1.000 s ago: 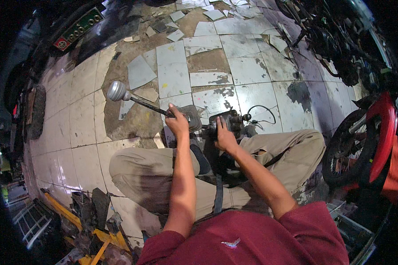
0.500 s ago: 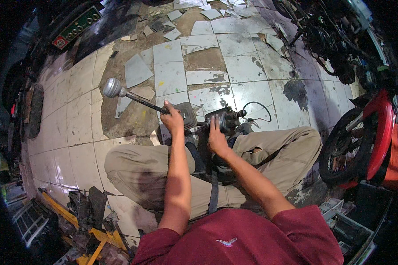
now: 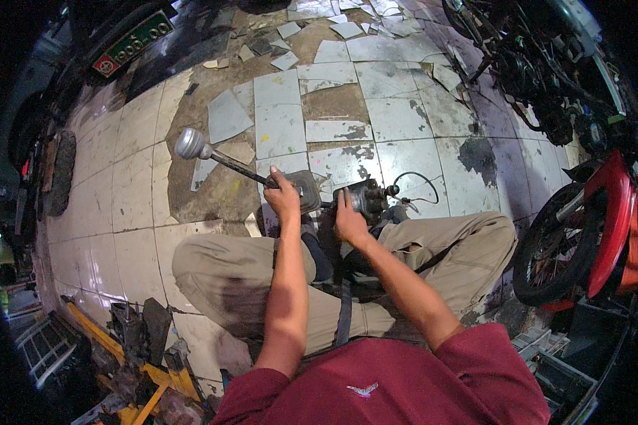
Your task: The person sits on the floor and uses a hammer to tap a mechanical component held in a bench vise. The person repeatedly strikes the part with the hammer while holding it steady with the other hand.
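Observation:
My left hand (image 3: 285,195) is closed round a dark metal shaft (image 3: 237,167) beside a square dark plate (image 3: 309,183). The shaft slants up-left to a round silver knob (image 3: 189,144). My right hand (image 3: 351,216) grips the near left side of a black metal housing (image 3: 368,198), two fingers lying straight along it, the thumb hidden. A small cylindrical fitting (image 3: 391,191) sticks out at the housing's right, with a thin black cable (image 3: 425,183) looping beside it. Both my hands are between my bent legs, and the underside of the housing is hidden.
Broken tiles (image 3: 227,113) lie on a patchy tiled floor (image 3: 135,184). A red motorbike front end (image 3: 609,212) with tyre stands close right, dark machinery (image 3: 517,78) upper right. Yellow metal frames (image 3: 164,386) lie lower left. A vehicle with a green plate (image 3: 131,46) is upper left.
My hands keep their holds on the shaft and housing. Both shifted slightly in the picture along with the whole view; the shaft and knob look much the same.

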A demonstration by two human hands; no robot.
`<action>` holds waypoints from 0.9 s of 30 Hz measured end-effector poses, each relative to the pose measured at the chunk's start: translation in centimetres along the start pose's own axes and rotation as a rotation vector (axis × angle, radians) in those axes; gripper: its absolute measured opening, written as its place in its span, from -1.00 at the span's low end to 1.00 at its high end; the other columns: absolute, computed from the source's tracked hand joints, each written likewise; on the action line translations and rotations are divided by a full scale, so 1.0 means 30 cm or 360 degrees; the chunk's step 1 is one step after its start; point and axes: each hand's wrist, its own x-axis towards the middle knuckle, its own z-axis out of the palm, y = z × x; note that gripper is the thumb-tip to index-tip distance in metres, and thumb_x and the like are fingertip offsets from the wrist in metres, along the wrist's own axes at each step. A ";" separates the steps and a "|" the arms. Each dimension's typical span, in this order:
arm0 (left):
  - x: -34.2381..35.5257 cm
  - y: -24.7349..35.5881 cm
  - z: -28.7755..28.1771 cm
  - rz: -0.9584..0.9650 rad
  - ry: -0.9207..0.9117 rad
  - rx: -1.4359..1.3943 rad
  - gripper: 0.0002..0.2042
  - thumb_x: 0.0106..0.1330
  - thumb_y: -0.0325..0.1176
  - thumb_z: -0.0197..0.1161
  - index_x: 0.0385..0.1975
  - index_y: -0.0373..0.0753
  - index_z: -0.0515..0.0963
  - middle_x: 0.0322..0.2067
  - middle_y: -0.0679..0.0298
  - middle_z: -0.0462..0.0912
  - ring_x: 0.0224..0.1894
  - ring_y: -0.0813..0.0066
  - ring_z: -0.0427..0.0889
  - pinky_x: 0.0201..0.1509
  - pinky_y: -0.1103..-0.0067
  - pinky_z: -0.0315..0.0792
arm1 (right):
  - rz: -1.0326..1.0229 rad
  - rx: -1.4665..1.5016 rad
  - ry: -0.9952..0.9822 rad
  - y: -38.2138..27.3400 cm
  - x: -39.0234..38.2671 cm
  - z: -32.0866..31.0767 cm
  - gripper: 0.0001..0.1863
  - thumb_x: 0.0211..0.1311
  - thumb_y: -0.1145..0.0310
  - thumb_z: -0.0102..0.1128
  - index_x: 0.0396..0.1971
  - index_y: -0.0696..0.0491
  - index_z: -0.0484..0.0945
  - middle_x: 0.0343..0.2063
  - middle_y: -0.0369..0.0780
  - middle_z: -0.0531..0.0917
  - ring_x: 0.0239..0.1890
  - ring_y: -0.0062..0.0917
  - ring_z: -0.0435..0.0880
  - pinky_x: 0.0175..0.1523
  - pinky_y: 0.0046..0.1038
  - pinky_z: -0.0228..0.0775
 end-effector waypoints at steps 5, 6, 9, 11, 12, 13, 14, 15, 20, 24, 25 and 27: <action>-0.006 0.009 -0.004 0.0051 0.0049 0.0062 -0.46 0.34 0.02 -0.01 -0.65 -0.40 0.43 -0.74 0.11 0.50 -0.62 0.20 0.53 -0.49 0.35 0.36 | -0.0027 0.0029 -0.0030 -0.032 -0.058 -0.074 -0.25 0.02 0.51 -0.04 0.28 0.22 -0.06 0.33 0.05 -0.07 -0.37 0.04 0.62 -0.31 -0.09 0.49; -0.013 0.017 0.010 0.0025 0.0020 0.0034 -0.46 0.34 0.02 -0.01 -0.65 -0.40 0.43 -0.74 0.10 0.51 -0.62 0.19 0.54 -0.48 0.35 0.36 | -0.0087 0.0021 0.0031 0.033 -0.001 -0.032 -0.23 0.03 0.51 -0.04 0.30 0.20 -0.08 0.34 0.05 -0.11 -0.38 0.03 0.63 -0.33 -0.08 0.49; -0.015 0.013 0.007 -0.0042 0.0022 0.0018 -0.46 0.34 0.03 -0.01 -0.65 -0.41 0.43 -0.74 0.10 0.51 -0.62 0.18 0.54 -0.48 0.34 0.37 | -0.0033 -0.0047 0.0031 0.022 0.006 -0.002 -0.22 0.03 0.52 -0.05 0.31 0.19 -0.11 0.35 0.03 -0.13 -0.36 0.01 0.63 -0.31 -0.09 0.50; -0.002 0.005 -0.006 -0.0059 0.0086 0.0067 -0.45 0.34 0.03 -0.01 -0.66 -0.41 0.43 -0.74 0.11 0.52 -0.61 0.18 0.55 -0.47 0.34 0.37 | 0.0025 0.0001 -0.0089 -0.080 -0.071 -0.078 -0.22 0.04 0.52 -0.08 0.31 0.20 -0.12 0.35 0.05 -0.13 -0.34 0.00 0.64 -0.30 -0.12 0.51; 0.005 0.007 -0.007 -0.0030 0.0061 0.0082 -0.45 0.34 0.03 -0.01 -0.65 -0.41 0.43 -0.74 0.11 0.52 -0.61 0.19 0.55 -0.47 0.34 0.37 | 0.0038 -0.0002 -0.0131 -0.097 -0.089 -0.091 -0.22 0.04 0.52 -0.08 0.31 0.20 -0.13 0.35 0.06 -0.14 -0.32 0.00 0.64 -0.29 -0.13 0.51; 0.006 0.005 -0.010 -0.0005 0.0026 0.0099 -0.45 0.35 0.03 -0.02 -0.64 -0.42 0.43 -0.74 0.11 0.52 -0.61 0.19 0.55 -0.46 0.34 0.37 | 0.0062 -0.0006 -0.0174 -0.099 -0.101 -0.095 -0.22 0.04 0.52 -0.09 0.31 0.21 -0.14 0.35 0.07 -0.14 -0.31 0.00 0.64 -0.28 -0.14 0.51; 0.001 0.008 -0.010 0.0023 -0.0017 0.0118 -0.45 0.35 0.03 -0.02 -0.64 -0.42 0.43 -0.74 0.11 0.52 -0.61 0.19 0.55 -0.46 0.34 0.38 | 0.0036 0.0008 -0.0115 -0.082 -0.074 -0.083 -0.25 0.07 0.51 -0.12 0.31 0.23 -0.13 0.34 0.09 -0.15 -0.31 0.00 0.63 -0.28 -0.14 0.51; -0.007 0.011 -0.005 0.0044 -0.0031 0.0088 -0.45 0.35 0.03 -0.02 -0.63 -0.42 0.44 -0.74 0.11 0.52 -0.61 0.19 0.55 -0.45 0.34 0.38 | 0.0032 0.0014 -0.0060 -0.048 -0.023 -0.053 -0.26 0.08 0.51 -0.13 0.31 0.23 -0.12 0.34 0.09 -0.15 -0.31 0.00 0.63 -0.28 -0.14 0.51; 0.007 -0.022 -0.013 0.0004 0.0024 0.0068 -0.45 0.35 0.06 -0.04 -0.55 -0.44 0.44 -0.73 0.10 0.52 -0.61 0.18 0.55 -0.44 0.35 0.39 | 0.0025 -0.0030 -0.0093 -0.112 -0.079 -0.067 -0.33 0.11 0.47 -0.15 0.27 0.28 -0.03 0.33 0.10 -0.11 -0.30 0.01 0.63 -0.27 -0.14 0.52; 0.005 -0.009 -0.004 -0.0018 0.0012 0.0057 -0.45 0.35 0.07 -0.04 -0.48 -0.44 0.44 -0.71 0.11 0.52 -0.60 0.19 0.55 -0.44 0.35 0.39 | -0.0065 -0.0002 -0.0024 -0.063 -0.049 -0.058 -0.27 0.06 0.51 -0.08 0.27 0.27 -0.09 0.33 0.10 -0.10 -0.37 0.04 0.62 -0.28 -0.11 0.51; -0.009 0.027 0.007 -0.0036 0.0012 0.0052 -0.46 0.35 0.07 -0.04 -0.47 -0.44 0.43 -0.70 0.11 0.51 -0.59 0.20 0.55 -0.44 0.35 0.39 | -0.0113 0.0004 0.0052 0.000 0.006 -0.010 -0.24 0.04 0.53 -0.06 0.28 0.27 -0.12 0.33 0.09 -0.11 -0.39 0.05 0.62 -0.29 -0.10 0.50; -0.029 0.035 0.013 -0.0064 0.0010 0.0063 -0.46 0.35 0.07 -0.04 -0.48 -0.43 0.43 -0.70 0.11 0.51 -0.60 0.20 0.54 -0.45 0.35 0.39 | -0.0145 0.0020 0.0161 0.059 0.043 0.054 -0.20 0.00 0.56 -0.03 0.28 0.28 -0.14 0.33 0.11 -0.15 -0.41 0.06 0.61 -0.33 -0.08 0.49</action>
